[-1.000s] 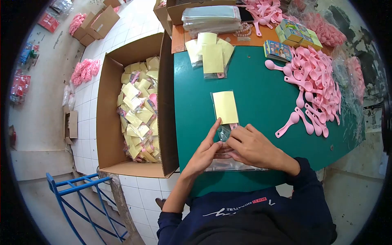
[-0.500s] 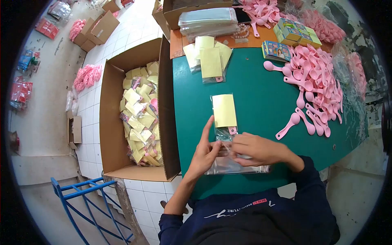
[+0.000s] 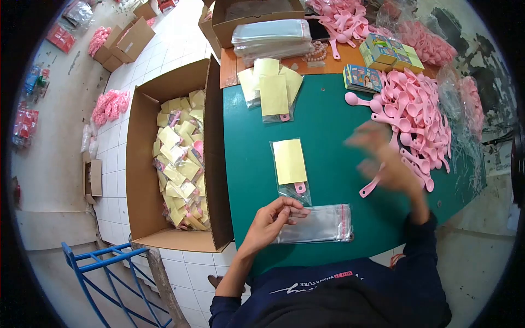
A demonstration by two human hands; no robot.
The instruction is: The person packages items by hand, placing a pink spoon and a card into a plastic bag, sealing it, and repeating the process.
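Observation:
My left hand (image 3: pixel 272 223) rests at the left end of a stack of clear plastic bags (image 3: pixel 322 223). Its fingers are loosely bent and apart, with nothing visible held. Just beyond it lies a filled clear bag with a pale yellow card (image 3: pixel 290 162) and a pink spoon handle (image 3: pixel 299 187) showing below the card. My right hand (image 3: pixel 385 158) is over the near-left side of the pink spoon pile (image 3: pixel 413 104), blurred by motion. Its thumb and fingers look spread, and a single spoon (image 3: pixel 368 188) lies partly under it.
Several filled bags (image 3: pixel 273 98) lie farther up the green table (image 3: pixel 322 136). A large cardboard box (image 3: pixel 216 180) of packed bags stands left. Booklets (image 3: pixel 362 78), small boxes (image 3: pixel 391 52) and more clear bags (image 3: pixel 270 35) sit at the back. A blue metal frame (image 3: pixel 104 257) is at lower left.
My right hand has left the filled bag and swung right to the spoons. My left hand has drawn back from beside that bag, its pointing finger now bent. The view has shifted slightly.

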